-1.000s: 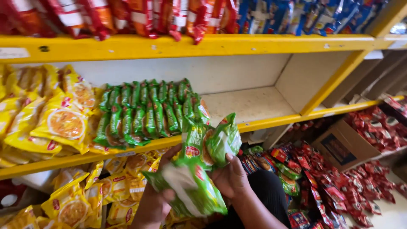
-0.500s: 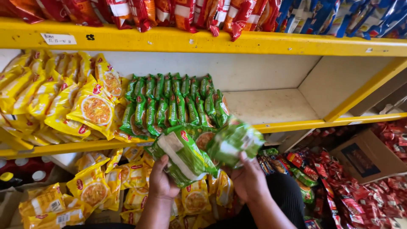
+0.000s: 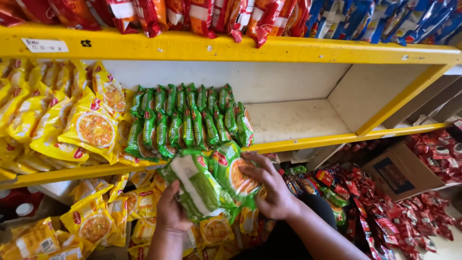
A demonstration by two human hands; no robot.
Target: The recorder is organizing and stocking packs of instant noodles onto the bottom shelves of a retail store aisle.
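Fingers (image 3: 262, 175) of the right hand (image 3: 272, 190) curl round a green noodle pack (image 3: 236, 175) w/ a round picture on its front, while the left hand (image 3: 172, 212) grips another green pack (image 3: 195, 188) from below, both held just in front of the yellow shelf (image 3: 308, 142) edge, approx. level w/ the standing green row (image 3: 190, 120). Looks like mid-stocking: next move prob. calls for standing these upright beside that row, on the bare white board (image 3: 293, 118) to its right. Yellow packs (image 3: 91, 130) at left are pillowy; all wrappers glossy, crinkly film, soft rectangles.
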